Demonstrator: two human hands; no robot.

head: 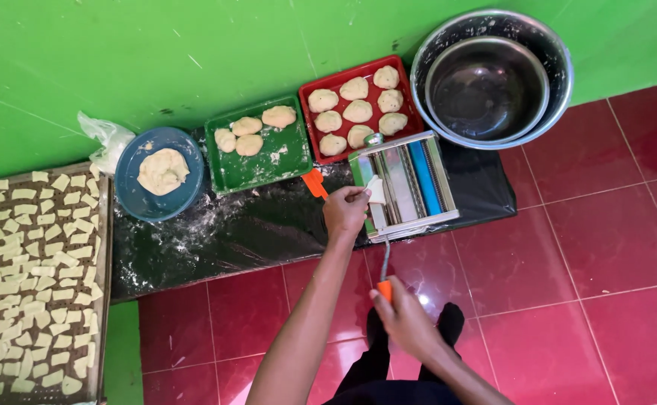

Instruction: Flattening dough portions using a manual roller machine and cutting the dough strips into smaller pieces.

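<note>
1. In the head view, the left hand (345, 212) is pinching a small piece of pale dough (375, 190) at the top of the one pasta machine (405, 185); the fingers are closing on the dough.
2. The right hand (405, 321) is gripping the orange handle (384, 290) of the crank, with the fingers wrapping around it, below the machine.
3. The machine is standing on a black plastic sheet (231, 232) that is lying on the red tile floor (591, 285), against the green wall (193, 52).
4. Behind the machine, one red tray (312, 140) is holding eight dough balls.
5. To its left, one green tray (268, 169) is carrying four dough balls.
6. Further left, one blue plate (129, 191) is holding a single flattened dough lump (162, 170).
7. One clear plastic bag (105, 141) is lying just beside the plate, near the wall.
8. Two metal bowls (491, 77) are sitting one inside the other, to the right of the red tray.
9. At the far left, one wire tray (102, 300) is holding many small cut dough pieces, too many to count.
</note>
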